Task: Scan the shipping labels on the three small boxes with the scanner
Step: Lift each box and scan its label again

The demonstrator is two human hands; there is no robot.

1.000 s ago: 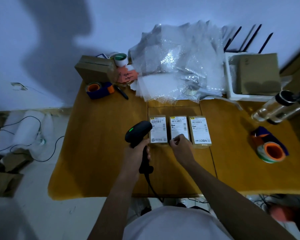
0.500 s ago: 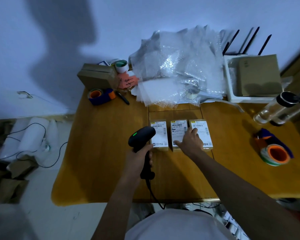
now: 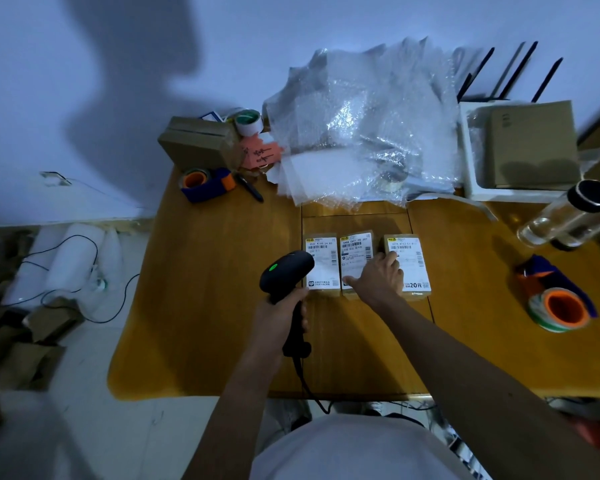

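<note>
Item: three small boxes, side by side in a row on the middle panel of my wooden table [image 3: 205, 306], white shipping labels facing up. Left box [image 3: 321, 261], middle box [image 3: 355, 252], right box [image 3: 411, 261]. The left and middle boxes sit almost touching; a slightly wider gap separates the middle and right ones.

Item: scanner [image 3: 286, 271], black, pistol-grip, green light lit on top of its head. My left hand [image 3: 279, 323] is wrapped tight around the grip; the head hangs over the near left corner of the left box. A black cord runs from the base of the handle toward my body.

Item: my right hand [image 3: 378, 278], palm down, fingers spread, lying across the near part of the middle box and reaching onto the left edge of the right box. It grips nothing; it rests flat.

Surroundings, far side of table: heap of bubble wrap [image 3: 364, 133] just behind the boxes; brown carton [image 3: 198, 143] at the far left corner; blue tape dispenser with orange roll [image 3: 205, 183] beside it; a black pen [image 3: 250, 188]; white tray holding a cardboard box [image 3: 530, 147] at far right.

Right side: clear bottle with black cap [image 3: 561, 220], lying tilted; second tape dispenser [image 3: 558, 303], well apart from the boxes.
</note>
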